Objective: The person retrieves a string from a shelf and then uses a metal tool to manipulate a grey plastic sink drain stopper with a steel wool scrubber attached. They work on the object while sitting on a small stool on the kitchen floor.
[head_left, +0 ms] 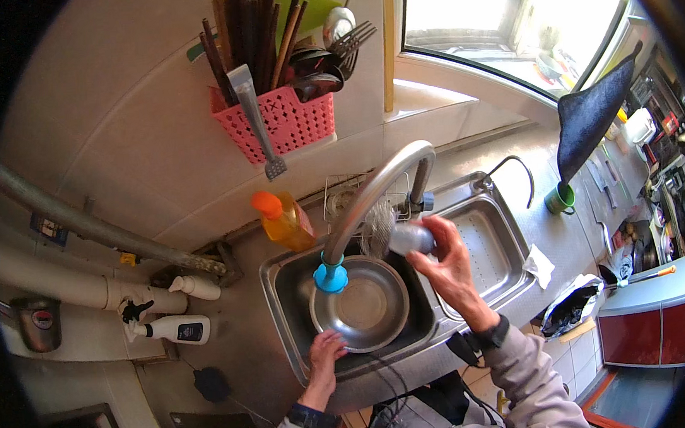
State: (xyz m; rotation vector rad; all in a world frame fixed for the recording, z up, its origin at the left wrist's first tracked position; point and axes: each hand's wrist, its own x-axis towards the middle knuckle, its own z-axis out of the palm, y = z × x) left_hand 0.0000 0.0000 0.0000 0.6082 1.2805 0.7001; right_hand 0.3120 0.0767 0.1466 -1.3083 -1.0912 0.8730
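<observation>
My right hand (445, 267) is closed round a small pale cylindrical object (412, 240), held beside the curved steel faucet (375, 177) with its blue spout fitting (330, 279). My left hand (325, 358) has its fingers curled on the near-left rim of a round steel pan (360, 302), which lies in the left sink basin (281, 295). An orange-capped yellow bottle (285, 221) stands behind that basin. A wire rack (345, 190) with a mesh strainer (376, 229) sits behind the faucet.
A pink utensil basket (295, 123) hangs on the wall. At right are a second basin (472, 246), green cup (560, 199), hanging dark cloth (593, 119), white crumpled tissue (539, 266) and cluttered counter. Spray bottles (176, 329) and pipes (83, 293) line the left.
</observation>
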